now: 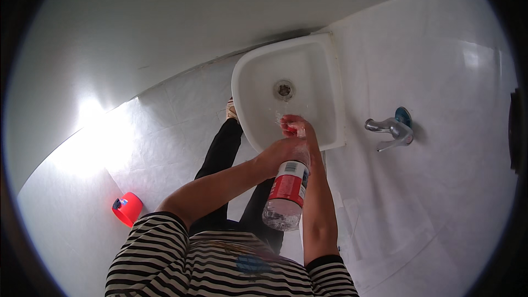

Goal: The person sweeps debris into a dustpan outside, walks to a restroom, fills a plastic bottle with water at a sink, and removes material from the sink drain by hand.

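Note:
My left hand (280,153) is closed around the upper part of a clear plastic bottle (283,214) with a red and white label. The bottle is tilted, its base toward my body and its neck end toward the white washbasin (336,91); the mouth is hidden by my hands. Just beyond it, over the basin's near part, my right hand (300,126) has curled fingers. A small red thing (291,130), perhaps a bottle cap, shows at those fingers. Water splashes beside them.
The basin's drain (284,90) lies beyond my hands. On the right wall is a metal tap (391,127) with a lever. A red plastic container (128,209) stands at the lower left. A grey-white panel (181,11) runs along the far left side.

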`<move>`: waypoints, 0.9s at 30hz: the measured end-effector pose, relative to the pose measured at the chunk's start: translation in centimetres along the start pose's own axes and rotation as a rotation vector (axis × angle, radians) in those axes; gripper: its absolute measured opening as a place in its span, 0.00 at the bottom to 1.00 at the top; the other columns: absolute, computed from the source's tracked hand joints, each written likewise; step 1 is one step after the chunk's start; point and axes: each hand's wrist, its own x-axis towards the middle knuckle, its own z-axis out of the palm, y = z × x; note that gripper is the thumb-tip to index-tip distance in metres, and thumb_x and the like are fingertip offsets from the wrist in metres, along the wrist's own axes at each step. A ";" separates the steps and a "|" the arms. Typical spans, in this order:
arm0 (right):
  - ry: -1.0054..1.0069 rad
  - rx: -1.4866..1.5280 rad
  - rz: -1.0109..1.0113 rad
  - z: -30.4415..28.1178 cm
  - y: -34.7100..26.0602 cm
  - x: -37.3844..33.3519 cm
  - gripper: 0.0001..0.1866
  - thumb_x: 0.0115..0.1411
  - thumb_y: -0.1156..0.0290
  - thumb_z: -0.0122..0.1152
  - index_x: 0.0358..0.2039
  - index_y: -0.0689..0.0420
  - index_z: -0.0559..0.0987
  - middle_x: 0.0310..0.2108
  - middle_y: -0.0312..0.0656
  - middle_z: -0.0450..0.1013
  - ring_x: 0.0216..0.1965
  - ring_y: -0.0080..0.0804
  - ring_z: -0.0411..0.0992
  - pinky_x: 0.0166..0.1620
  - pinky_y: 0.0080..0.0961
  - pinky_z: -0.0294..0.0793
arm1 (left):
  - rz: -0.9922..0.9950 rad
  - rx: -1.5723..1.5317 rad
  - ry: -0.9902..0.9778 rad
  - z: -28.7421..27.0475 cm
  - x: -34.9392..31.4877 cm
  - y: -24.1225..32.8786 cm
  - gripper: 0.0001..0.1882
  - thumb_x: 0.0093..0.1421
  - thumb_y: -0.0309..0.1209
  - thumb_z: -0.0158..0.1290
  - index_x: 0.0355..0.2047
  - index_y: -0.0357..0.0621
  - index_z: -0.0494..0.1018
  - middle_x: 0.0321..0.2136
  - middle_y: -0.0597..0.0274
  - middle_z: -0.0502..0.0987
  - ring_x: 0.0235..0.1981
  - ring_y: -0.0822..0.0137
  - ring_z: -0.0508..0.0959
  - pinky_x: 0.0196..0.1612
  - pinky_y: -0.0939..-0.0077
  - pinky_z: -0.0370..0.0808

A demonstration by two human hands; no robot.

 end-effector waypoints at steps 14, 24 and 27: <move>0.212 -0.648 -0.189 -5.2 1.8 1.4 0.13 0.57 0.71 0.57 0.40 0.65 0.73 0.28 0.42 0.73 0.29 0.31 0.73 0.32 0.25 0.72 | -0.699 -1.096 0.277 -0.4 1.4 0.0 0.17 0.58 0.39 0.52 0.43 0.42 0.68 0.36 0.57 0.74 0.37 0.62 0.78 0.37 0.65 0.79; 0.193 -0.552 -0.319 -3.9 -0.3 -0.7 0.15 0.60 0.65 0.57 0.39 0.64 0.71 0.19 0.36 0.68 0.16 0.22 0.66 0.19 0.20 0.67 | -0.835 -1.084 0.339 -1.5 1.1 1.3 0.17 0.56 0.40 0.55 0.44 0.49 0.68 0.35 0.57 0.74 0.36 0.62 0.77 0.36 0.63 0.78; 0.218 -0.552 -0.359 -4.0 -0.2 -1.0 0.16 0.60 0.65 0.57 0.43 0.63 0.72 0.21 0.36 0.69 0.17 0.21 0.66 0.19 0.20 0.66 | -0.840 -1.053 0.310 -1.6 0.7 0.8 0.18 0.56 0.41 0.56 0.44 0.49 0.68 0.34 0.57 0.73 0.35 0.62 0.77 0.35 0.63 0.78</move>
